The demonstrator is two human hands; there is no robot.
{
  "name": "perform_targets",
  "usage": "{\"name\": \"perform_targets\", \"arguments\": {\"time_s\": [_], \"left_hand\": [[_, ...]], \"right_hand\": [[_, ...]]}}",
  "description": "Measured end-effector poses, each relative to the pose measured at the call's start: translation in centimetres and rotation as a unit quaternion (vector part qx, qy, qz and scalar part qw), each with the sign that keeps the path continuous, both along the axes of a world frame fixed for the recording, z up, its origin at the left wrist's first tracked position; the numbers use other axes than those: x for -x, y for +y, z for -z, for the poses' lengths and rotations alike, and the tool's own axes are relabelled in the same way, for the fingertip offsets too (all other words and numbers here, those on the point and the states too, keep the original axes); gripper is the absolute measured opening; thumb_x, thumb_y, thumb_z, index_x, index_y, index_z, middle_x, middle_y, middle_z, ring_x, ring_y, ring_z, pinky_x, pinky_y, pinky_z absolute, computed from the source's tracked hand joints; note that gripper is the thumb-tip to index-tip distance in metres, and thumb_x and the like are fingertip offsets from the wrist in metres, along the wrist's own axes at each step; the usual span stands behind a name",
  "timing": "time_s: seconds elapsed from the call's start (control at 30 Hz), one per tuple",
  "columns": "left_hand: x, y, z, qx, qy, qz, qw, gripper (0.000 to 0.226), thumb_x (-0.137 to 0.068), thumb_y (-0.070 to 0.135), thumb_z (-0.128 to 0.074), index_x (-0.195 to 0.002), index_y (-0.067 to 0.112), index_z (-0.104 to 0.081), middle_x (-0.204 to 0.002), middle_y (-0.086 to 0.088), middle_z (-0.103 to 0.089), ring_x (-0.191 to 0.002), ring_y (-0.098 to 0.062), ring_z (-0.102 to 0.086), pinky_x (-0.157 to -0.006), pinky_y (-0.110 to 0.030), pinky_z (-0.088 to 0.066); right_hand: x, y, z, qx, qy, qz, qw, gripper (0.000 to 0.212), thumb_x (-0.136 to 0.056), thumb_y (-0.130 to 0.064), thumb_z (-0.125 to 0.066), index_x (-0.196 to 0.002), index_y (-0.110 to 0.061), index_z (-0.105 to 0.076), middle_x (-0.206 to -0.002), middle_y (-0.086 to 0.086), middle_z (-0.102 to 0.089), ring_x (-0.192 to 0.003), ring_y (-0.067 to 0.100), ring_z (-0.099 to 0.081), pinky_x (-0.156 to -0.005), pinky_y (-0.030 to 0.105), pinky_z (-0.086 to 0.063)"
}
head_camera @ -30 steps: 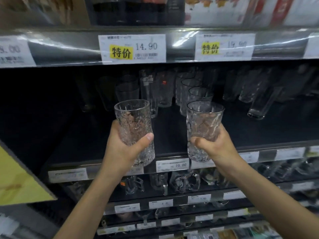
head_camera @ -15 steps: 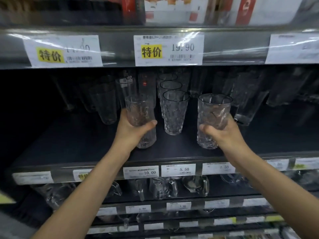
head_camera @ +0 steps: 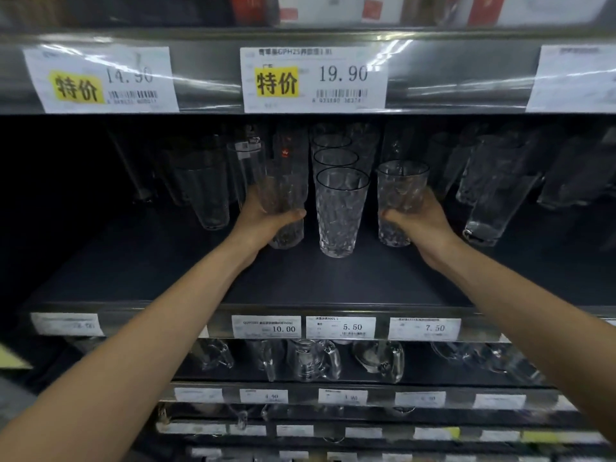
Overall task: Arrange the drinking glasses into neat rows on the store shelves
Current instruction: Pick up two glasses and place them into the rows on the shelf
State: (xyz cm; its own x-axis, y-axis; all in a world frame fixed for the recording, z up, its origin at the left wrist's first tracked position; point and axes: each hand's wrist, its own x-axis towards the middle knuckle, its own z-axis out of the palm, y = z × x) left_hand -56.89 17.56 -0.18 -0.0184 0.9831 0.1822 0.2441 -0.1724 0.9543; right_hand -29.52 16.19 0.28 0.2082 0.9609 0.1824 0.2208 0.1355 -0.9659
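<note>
**Two patterned glasses held either side of a middle row**

Both arms reach into the dark shelf (head_camera: 300,278). The left hand (head_camera: 263,221) grips a patterned glass (head_camera: 283,201) low on its body, thumb across the front and fingers (head_camera: 293,213) curled round it. The right hand (head_camera: 420,225) holds a second patterned glass (head_camera: 400,191) the same way, its fingers (head_camera: 391,215) wrapped round the lower half. Both glasses are upright with the mouth up. Their bases sit close to the shelf surface, but I cannot tell whether they touch it.

Between them stands a front glass (head_camera: 338,215) that heads a single-file row running back toward 12 o'clock. From that glass, the left-hand glass is at 9 o'clock, just beside it, and the right-hand glass is at 3 o'clock, also just beside it.

More plain glasses (head_camera: 210,195) stand further out at 9 o'clock, and others (head_camera: 490,211) at 3 o'clock. At 12 o'clock, on the upper shelf edge, is a yellow-marked price tag (head_camera: 313,80) reading 19.90. At 6 o'clock, on the front edge, are tags (head_camera: 340,327) reading 10.00, 5.50 and 7.50, with glass mugs (head_camera: 313,360) below.
</note>
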Motion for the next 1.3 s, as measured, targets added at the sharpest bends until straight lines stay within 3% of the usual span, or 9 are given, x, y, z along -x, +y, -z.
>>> {"name": "perform_targets", "arguments": {"time_s": [0.1,0.17,0.3,0.4,0.57,0.7,0.9,1.07,1.3], "left_hand": [[0.5,0.7,-0.5,0.014,0.097,0.012,0.995,0.094,-0.059,0.062,-0.085,-0.135,0.022,-0.048,-0.124,0.010,-0.064,-0.113,-0.003,-0.062,-0.103,-0.030,-0.049],[0.7,0.7,-0.8,0.023,0.158,0.001,0.987,0.110,-0.056,0.073,-0.080,-0.143,0.019,-0.039,-0.131,0.014,-0.057,-0.118,-0.004,-0.057,-0.100,-0.025,-0.046],[0.8,0.8,-0.9,0.018,0.224,-0.030,0.974,0.102,-0.068,0.066,-0.076,-0.146,0.012,-0.036,-0.136,0.004,-0.058,-0.123,-0.014,-0.056,-0.091,-0.020,-0.040],[0.9,0.7,-0.7,0.024,0.229,-0.025,0.973,0.098,-0.067,0.066,-0.076,-0.143,0.015,-0.043,-0.135,0.003,-0.060,-0.123,-0.016,-0.058,-0.093,-0.021,-0.043],[1.3,-0.2,-0.1,0.034,0.200,-0.006,0.979,0.058,-0.075,0.037,-0.084,-0.126,0.020,-0.060,-0.117,0.011,-0.064,-0.108,-0.009,-0.060,-0.091,-0.020,-0.044],[1.3,-0.4,0.5,0.014,0.192,-0.021,0.981,0.055,-0.077,0.032,-0.083,-0.126,0.016,-0.064,-0.122,0.002,-0.068,-0.107,-0.008,-0.061,-0.093,-0.018,-0.043],[1.0,0.1,1.0,-0.042,0.239,-0.063,0.968,0.059,-0.074,0.047,-0.082,-0.119,0.011,-0.069,-0.117,-0.002,-0.072,-0.108,-0.015,-0.067,-0.095,-0.026,-0.052],[0.3,0.5,1.3,-0.054,0.232,-0.111,0.965,0.067,-0.071,0.048,-0.084,-0.118,0.004,-0.063,-0.115,-0.007,-0.072,-0.105,-0.020,-0.068,-0.084,-0.024,-0.052],[-0.1,0.9,1.4,-0.061,0.237,-0.149,0.958,0.062,-0.071,0.047,-0.084,-0.101,-0.001,-0.058,-0.098,-0.013,-0.072,-0.091,-0.027,-0.069,-0.068,-0.028,-0.051]], "right_hand": [[0.5,0.9,0.6,-0.010,0.007,0.012,1.000,0.042,-0.075,-0.006,-0.077,-0.110,-0.021,-0.059,-0.103,-0.001,-0.070,-0.094,0.011,-0.068,-0.083,0.029,-0.055],[0.7,1.5,1.0,-0.008,0.005,0.016,1.000,0.058,-0.069,-0.016,-0.080,-0.121,-0.018,-0.056,-0.109,-0.001,-0.070,-0.099,0.011,-0.069,-0.086,0.031,-0.056],[0.7,2.1,1.4,-0.001,-0.011,0.016,1.000,0.075,-0.062,-0.030,-0.081,-0.129,-0.016,-0.051,-0.112,-0.002,-0.069,-0.101,0.009,-0.068,-0.091,0.034,-0.056],[0.7,2.2,1.3,0.000,-0.010,0.020,1.000,0.078,-0.068,-0.027,-0.082,-0.134,-0.014,-0.042,-0.115,-0.003,-0.066,-0.103,0.008,-0.065,-0.094,0.033,-0.054],[0.6,2.3,2.0,0.001,-0.003,0.029,1.000,0.076,-0.077,-0.022,-0.083,-0.136,-0.015,-0.035,-0.120,-0.003,-0.062,-0.108,0.010,-0.062,-0.101,0.037,-0.050],[0.7,2.1,2.1,0.004,-0.016,0.042,0.999,0.067,-0.076,-0.027,-0.085,-0.127,-0.022,-0.042,-0.117,-0.008,-0.063,-0.110,0.012,-0.062,-0.102,0.037,-0.049],[0.9,2.1,1.5,0.018,-0.061,0.064,0.996,0.064,-0.075,-0.038,-0.084,-0.127,-0.027,-0.050,-0.107,-0.015,-0.061,-0.099,0.006,-0.061,-0.084,0.019,-0.044],[1.3,3.1,1.2,0.031,-0.078,0.085,0.993,0.078,-0.076,-0.040,-0.082,-0.136,-0.014,-0.038,-0.099,-0.013,-0.058,-0.101,0.012,-0.058,-0.087,0.026,-0.045],[1.8,4.5,1.7,0.029,-0.085,0.092,0.992,0.069,-0.078,-0.043,-0.080,-0.129,-0.013,-0.044,-0.113,-0.004,-0.060,-0.102,0.013,-0.059,-0.084,0.025,-0.045]]}}
